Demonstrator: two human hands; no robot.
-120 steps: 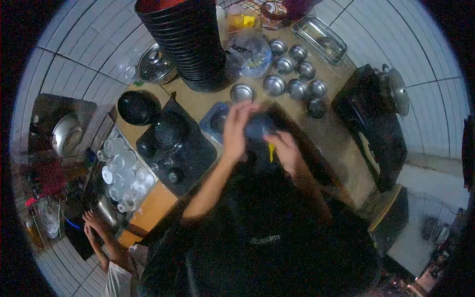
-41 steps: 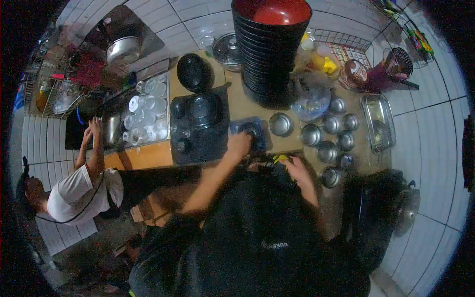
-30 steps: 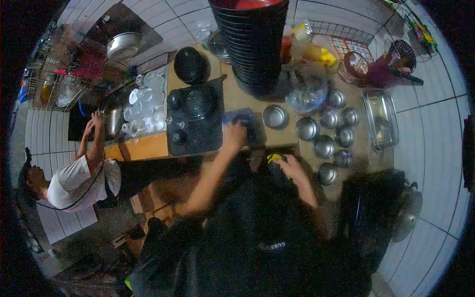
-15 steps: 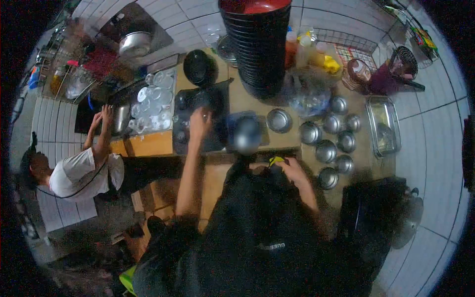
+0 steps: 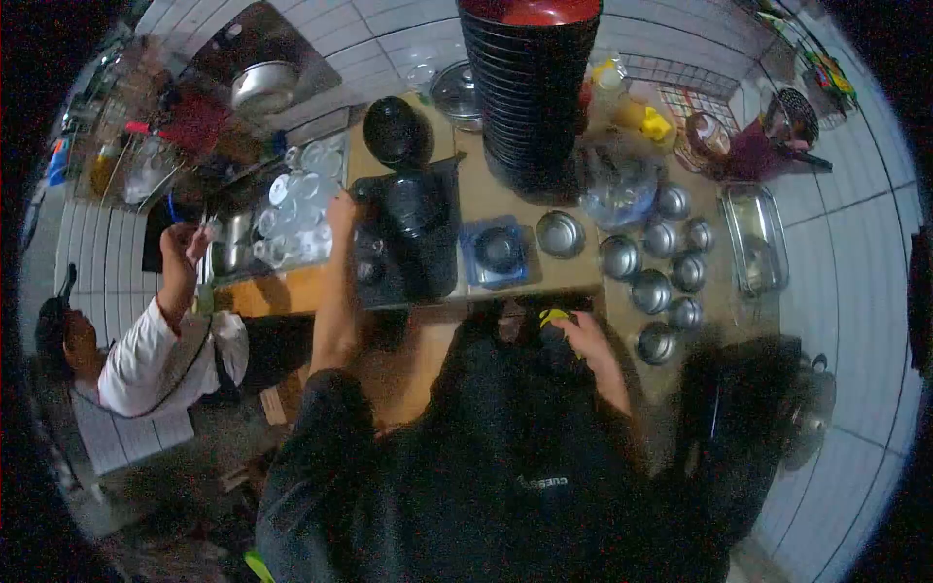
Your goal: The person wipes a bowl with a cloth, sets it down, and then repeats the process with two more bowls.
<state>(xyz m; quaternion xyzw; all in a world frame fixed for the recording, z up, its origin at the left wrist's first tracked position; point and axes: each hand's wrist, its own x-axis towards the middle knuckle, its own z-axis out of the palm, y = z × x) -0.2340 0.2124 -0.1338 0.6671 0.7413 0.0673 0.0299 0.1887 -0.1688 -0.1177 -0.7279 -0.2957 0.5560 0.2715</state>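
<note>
Right hand [image 5: 586,340]: fingers clamped on small yellow-and-black item [image 5: 554,317], near front edge of tan desk [image 5: 569,277]. Left hand [image 5: 342,211]: fingers curled by left edge of black rectangular mat [image 5: 428,274]; grip, cannot tell. Round dark dish [image 5: 499,250] on blue square base [image 5: 475,265], between them.

The 2 arms are spread apart. The left forearm [image 5: 335,306] is bare below a dark sleeve [image 5: 330,403] and reaches toward the far left, nearly straight, with the left hand [image 5: 342,209] at its far end, small and too blurred to show each finger. The right forearm [image 5: 614,384] slants from near right toward the far left, and the right hand [image 5: 581,335] sits close before the torso, its fingers [image 5: 569,325] bent in a grip, back of the hand up.
</note>
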